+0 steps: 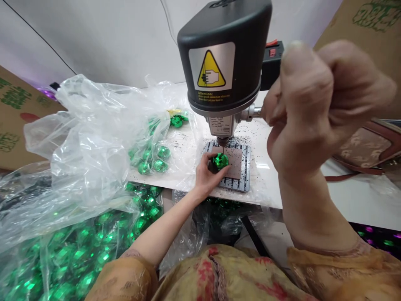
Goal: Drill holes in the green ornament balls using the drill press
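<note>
Under the drill press [225,54], my left hand [206,171] grips a shiny green faceted ball [221,161] between thumb and fingers. The ball rests over a brown board [234,167] on the slotted metal base [246,179]. A thin drill bit [223,147] comes down to the top of the ball; whether it has entered the ball I cannot tell. Raised close to the camera, my right hand [307,104] is closed around the press's feed handle [257,112], most of which the fingers hide.
Loose green balls [161,165] lie left of the press, partly under clear plastic sheeting [90,125]. A big plastic bag of green balls [78,251] fills the lower left. Dark shavings are scattered on the white table [266,184]. Cardboard boxes [25,121] and a patterned bag [369,146] stand at the sides.
</note>
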{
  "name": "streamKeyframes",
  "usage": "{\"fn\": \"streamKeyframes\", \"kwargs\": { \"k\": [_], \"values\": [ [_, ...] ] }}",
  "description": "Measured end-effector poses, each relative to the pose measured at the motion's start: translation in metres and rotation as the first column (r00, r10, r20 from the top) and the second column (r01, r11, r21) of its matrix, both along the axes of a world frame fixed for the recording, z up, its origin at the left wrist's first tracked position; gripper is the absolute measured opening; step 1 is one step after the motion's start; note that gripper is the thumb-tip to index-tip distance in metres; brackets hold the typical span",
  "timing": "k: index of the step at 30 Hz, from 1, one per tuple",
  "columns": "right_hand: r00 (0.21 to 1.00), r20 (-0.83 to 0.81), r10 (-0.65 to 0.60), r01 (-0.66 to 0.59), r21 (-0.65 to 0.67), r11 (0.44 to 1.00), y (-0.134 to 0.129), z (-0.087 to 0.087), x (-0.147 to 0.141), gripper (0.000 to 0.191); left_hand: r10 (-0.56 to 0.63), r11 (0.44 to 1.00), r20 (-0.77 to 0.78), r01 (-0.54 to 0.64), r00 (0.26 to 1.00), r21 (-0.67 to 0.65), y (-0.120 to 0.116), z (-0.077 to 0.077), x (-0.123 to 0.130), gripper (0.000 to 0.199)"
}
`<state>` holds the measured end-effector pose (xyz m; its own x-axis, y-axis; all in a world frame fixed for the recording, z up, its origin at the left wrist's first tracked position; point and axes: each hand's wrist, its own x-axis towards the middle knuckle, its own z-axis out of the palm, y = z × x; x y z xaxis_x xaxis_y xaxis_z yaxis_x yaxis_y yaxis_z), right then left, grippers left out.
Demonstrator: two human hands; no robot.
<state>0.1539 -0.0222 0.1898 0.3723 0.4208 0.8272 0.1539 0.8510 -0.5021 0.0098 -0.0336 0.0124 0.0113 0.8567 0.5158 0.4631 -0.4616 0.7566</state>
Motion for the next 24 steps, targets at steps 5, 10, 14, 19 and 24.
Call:
{"fn": "streamKeyframes", "kwargs": {
  "k": [5, 10, 14, 19, 24],
  "values": [
    [0.999, 0.017, -0.045, 0.046, -0.048, 0.998, 0.002, 0.009, -0.002, 0.047, -0.267, 0.814, -0.522, 0.479, 0.811, 0.328, -0.061, -0.020, -0.023, 0.038],
    [1.000, 0.000, -0.002, 0.002, 0.043, 0.999, 0.006, 0.006, -0.001, 0.049, -0.416, 0.757, -0.891, 0.613, 0.183, -0.227, -0.085, -0.043, -0.044, 0.048],
    [0.999, -0.032, 0.017, -0.016, 0.010, 1.000, 0.007, 0.006, -0.002, 0.048, -0.426, 0.760, -0.826, 0.641, 0.368, -0.106, -0.083, -0.036, -0.052, 0.037],
    [0.998, -0.029, 0.058, -0.053, 0.131, 0.990, 0.015, 0.000, 0.000, 0.047, -0.168, 0.935, -0.447, 0.286, 0.879, 0.211, -0.031, 0.007, -0.072, 0.022],
    [1.000, -0.002, 0.025, -0.025, 0.021, 0.999, 0.007, 0.008, 0.003, 0.051, 0.335, 0.912, -0.496, -0.408, 0.801, -0.043, 0.111, 0.046, -0.106, 0.025]
  ]
}}
